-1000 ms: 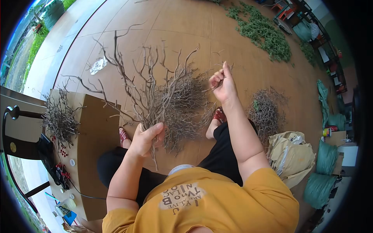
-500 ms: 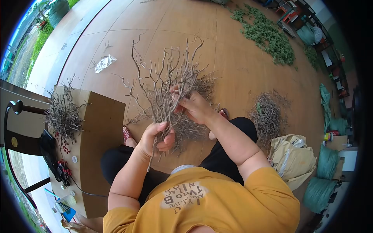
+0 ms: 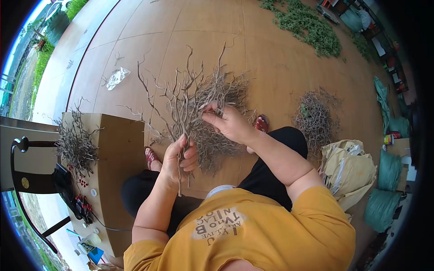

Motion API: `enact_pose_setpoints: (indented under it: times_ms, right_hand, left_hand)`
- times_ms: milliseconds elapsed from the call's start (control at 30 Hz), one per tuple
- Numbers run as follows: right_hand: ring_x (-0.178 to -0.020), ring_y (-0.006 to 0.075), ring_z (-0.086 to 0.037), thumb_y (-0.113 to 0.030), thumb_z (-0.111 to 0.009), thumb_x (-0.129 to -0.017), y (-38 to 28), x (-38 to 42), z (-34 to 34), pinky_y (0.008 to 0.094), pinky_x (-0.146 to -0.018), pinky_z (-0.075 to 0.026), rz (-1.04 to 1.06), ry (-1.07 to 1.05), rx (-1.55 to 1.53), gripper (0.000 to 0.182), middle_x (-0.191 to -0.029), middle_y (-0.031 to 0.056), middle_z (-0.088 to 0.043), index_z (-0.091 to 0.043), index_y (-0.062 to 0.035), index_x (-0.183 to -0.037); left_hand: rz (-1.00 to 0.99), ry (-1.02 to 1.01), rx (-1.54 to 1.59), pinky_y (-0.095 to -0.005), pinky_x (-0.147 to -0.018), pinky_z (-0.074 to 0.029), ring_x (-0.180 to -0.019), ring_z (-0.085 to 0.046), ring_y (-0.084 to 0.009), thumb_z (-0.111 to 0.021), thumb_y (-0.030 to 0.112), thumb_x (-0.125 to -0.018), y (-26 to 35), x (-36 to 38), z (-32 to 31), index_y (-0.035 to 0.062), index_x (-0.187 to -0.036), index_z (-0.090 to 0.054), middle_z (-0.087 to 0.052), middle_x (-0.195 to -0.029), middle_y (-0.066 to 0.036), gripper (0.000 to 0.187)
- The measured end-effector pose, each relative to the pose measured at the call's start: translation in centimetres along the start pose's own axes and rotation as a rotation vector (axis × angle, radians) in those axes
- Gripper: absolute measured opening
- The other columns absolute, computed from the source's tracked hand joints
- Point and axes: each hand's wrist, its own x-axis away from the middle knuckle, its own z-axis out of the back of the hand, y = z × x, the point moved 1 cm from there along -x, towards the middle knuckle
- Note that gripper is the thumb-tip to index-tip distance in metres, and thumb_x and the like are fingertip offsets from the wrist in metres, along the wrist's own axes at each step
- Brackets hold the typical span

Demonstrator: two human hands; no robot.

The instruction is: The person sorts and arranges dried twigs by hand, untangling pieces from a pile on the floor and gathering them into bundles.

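Beige sack (image 3: 347, 174), on the floor at the right: crumpled white material (image 3: 356, 149) shows at its mouth; the remaining contents cannot be seen. Brown box (image 3: 118, 174), at the left: interior not visible; its top carries a twig cluster (image 3: 77, 147), red berries (image 3: 82, 182) and a black object (image 3: 64, 180). Clear container (image 3: 91, 239), below these: contents too small to identify.

Count of twig masses: four. One is the twig bundle (image 3: 183, 106), held upright in front of the person, above the floor. One is the large twig pile (image 3: 219, 144) on the floor, behind the bundle in view and near the feet. One is the small twig pile (image 3: 315, 119), on the floor near the sack. One is the cluster on the box.

Count of red sandals (image 3: 152, 155): two, one on each foot. Count of green wrapped bundles (image 3: 382, 210) at the right edge: at least two.

Left hand (image 3: 180, 160): fingers closed around the lower stems of the twig bundle. Right hand (image 3: 229, 124): fingers bent at the bundle's right side; whether they grip a twig cannot be determined.
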Motion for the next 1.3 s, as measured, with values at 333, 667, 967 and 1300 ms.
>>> enact_pose_setpoints:
  times_ms: [333, 667, 967, 1300]
  right_hand:
    - [-0.077, 0.0247, -0.057, -0.017, -0.066, -0.085, 1.8, -0.3, 1.1, 0.0359, -0.07, -0.045, 0.265, 0.322, 0.379, 0.016, -0.079, 0.0108, -0.056, -0.06, -0.0022, -0.085]
    - [-0.064, 0.0078, -0.053, -0.025, -0.056, -0.093, 2.0, 0.2, 1.6, 0.0208, -0.052, -0.043, -0.283, 0.187, -0.489, 0.013, -0.075, -0.0021, -0.054, -0.057, -0.0126, -0.088]
    - [-0.042, 0.0071, -0.027, -0.022, -0.05, -0.088, 1.2, 1.8, 1.2, 0.0203, -0.035, -0.018, -0.639, 0.136, -0.97, 0.022, -0.059, -0.0026, -0.04, -0.043, -0.0145, -0.07]
    - [-0.04, 0.0059, -0.022, -0.026, -0.05, -0.093, -0.9, 0.9, 15.8, 0.02, -0.034, -0.019, 0.055, 0.703, -0.815, 0.028, -0.053, -0.0053, -0.031, -0.041, -0.0166, -0.068]
  left_hand:
    - [-0.289, 0.362, -0.444, -0.0238, -0.039, -0.029, -0.042, -0.036, -0.0096, -0.053, 0.033, -0.094, -2.2, -2.1, -1.3, 0.006, -0.09, -0.054, -0.048, -0.063, -0.002, 0.027]
    - [-0.102, 0.304, -0.37, -0.0253, -0.039, -0.031, -0.044, -0.041, -0.0112, -0.055, 0.034, -0.093, -2.8, -2.5, -1.1, 0.0058, -0.088, -0.052, -0.049, -0.062, -0.002, 0.029]
    - [0.088, 0.045, -0.284, -0.0236, -0.038, -0.027, -0.042, -0.035, -0.0103, -0.058, 0.036, -0.089, -3.8, 1.2, -3.2, 0.0079, -0.083, -0.053, -0.041, -0.056, 0.0, 0.03]
    - [-0.688, 0.941, -0.77, -0.0234, -0.038, -0.029, -0.04, -0.04, -0.008, -0.055, 0.027, -0.093, 7.6, 17.8, -2.5, 0.0066, -0.068, -0.056, -0.05, -0.055, 0.001, 0.032]
